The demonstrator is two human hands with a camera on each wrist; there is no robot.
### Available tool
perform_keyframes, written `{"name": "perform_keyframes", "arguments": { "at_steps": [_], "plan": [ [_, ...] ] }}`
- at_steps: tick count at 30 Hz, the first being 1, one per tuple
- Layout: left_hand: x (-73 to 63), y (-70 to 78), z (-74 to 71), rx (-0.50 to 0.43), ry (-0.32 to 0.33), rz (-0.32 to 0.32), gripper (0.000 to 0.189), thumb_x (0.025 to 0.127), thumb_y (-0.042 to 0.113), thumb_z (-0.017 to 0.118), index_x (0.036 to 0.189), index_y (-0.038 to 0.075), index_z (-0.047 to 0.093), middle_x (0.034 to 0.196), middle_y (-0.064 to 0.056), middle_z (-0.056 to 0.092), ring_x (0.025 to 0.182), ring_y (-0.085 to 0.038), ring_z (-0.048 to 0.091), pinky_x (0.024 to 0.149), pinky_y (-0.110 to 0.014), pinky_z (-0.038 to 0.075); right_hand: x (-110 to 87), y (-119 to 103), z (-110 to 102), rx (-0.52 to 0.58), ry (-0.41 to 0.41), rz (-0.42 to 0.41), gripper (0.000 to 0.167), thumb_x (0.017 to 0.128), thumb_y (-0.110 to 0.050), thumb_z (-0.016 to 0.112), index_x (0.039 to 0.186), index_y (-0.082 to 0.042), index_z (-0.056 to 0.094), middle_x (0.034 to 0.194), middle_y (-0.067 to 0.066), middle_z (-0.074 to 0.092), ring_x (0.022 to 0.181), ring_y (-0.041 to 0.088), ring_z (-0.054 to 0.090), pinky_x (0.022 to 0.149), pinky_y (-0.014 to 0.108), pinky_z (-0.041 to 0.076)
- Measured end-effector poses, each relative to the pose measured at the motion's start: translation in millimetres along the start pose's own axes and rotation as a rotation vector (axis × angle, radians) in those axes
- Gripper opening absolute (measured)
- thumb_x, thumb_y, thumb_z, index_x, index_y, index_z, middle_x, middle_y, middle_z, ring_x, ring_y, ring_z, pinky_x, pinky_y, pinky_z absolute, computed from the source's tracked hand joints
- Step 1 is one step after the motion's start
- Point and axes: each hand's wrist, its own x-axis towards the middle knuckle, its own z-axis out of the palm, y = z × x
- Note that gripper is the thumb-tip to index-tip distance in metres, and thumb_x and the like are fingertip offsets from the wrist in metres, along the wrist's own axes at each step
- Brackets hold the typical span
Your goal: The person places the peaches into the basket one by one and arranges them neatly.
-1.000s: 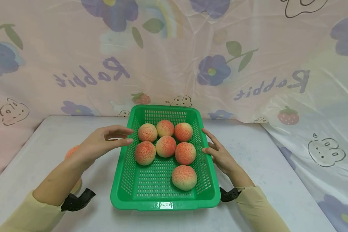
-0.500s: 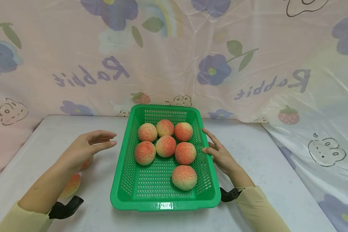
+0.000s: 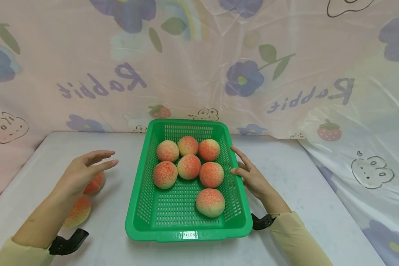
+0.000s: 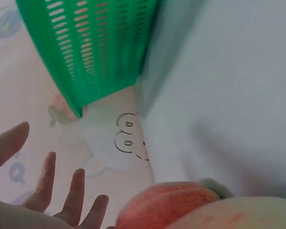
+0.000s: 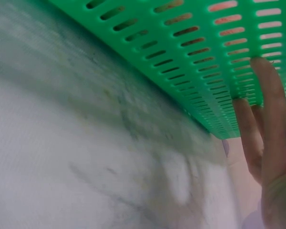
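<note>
In the head view, my left hand point(image 3: 78, 173) hovers left of the green basket point(image 3: 188, 235), fingers spread and holding nothing. Below it are two peaches on the table, a red one point(image 3: 95, 184) and a yellower one point(image 3: 78, 212), both partly hidden by the hand and forearm. The red peach point(image 4: 167, 202) also shows beneath the fingers in the left wrist view. My right hand point(image 3: 257, 183) holds the basket's right side. Thumb and a finger lie over the rim, while other fingers point(image 5: 271, 100) press the outer wall. Several peaches point(image 3: 189, 167) lie inside the basket.
The white table point(image 3: 306, 207) extends around the basket. Behind it hangs a patterned cloth point(image 3: 186, 74) with flowers and rabbits, meeting the table's back edge close to the basket's far end.
My left hand has drawn back leftward from the basket's left rim to above the two loose peaches. My right hand, the basket and its peaches stay in place.
</note>
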Motion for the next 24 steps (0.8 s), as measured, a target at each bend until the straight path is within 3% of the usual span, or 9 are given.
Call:
{"name": "perform_keyframes", "arguments": {
  "at_steps": [9,17,24],
  "plan": [
    [5.8,-12.8,-5.8,-0.009,0.074,-0.041,0.087,0.085,0.058,0.063,0.153,0.017,0.026,0.161,-0.014,0.005,0.144,-0.046,-0.005,0.106,-0.073,0.009,0.7,0.9,-0.4,-0.001,0.003,0.006,0.077,0.094,-0.006,0.052,0.154,-0.037,0.013,0.147,0.025,0.031,0.099,0.019,0.063,0.073,0.036,0.058],
    [11.9,-26.0,-10.6,-0.037,0.029,-0.109,0.090,0.089,0.054,0.061,0.154,0.011,0.016,0.159,-0.023,-0.005,0.141,-0.052,-0.003,0.107,-0.071,0.013,1.2,0.0,0.1,0.009,0.008,0.009,0.078,0.094,-0.006,0.052,0.154,-0.036,0.012,0.147,0.025,0.031,0.099,0.019,0.063,0.074,0.036,0.058],
    [15.4,-31.8,-10.9,-0.038,0.019,-0.146,0.092,0.088,0.055,0.061,0.154,0.012,0.015,0.159,-0.023,-0.008,0.141,-0.052,-0.002,0.105,-0.072,0.017,0.9,1.1,0.5,0.005,0.006,0.001,0.078,0.094,-0.006,0.052,0.154,-0.035,0.012,0.146,0.025,0.033,0.098,0.019,0.063,0.073,0.036,0.058]
  ]
}}
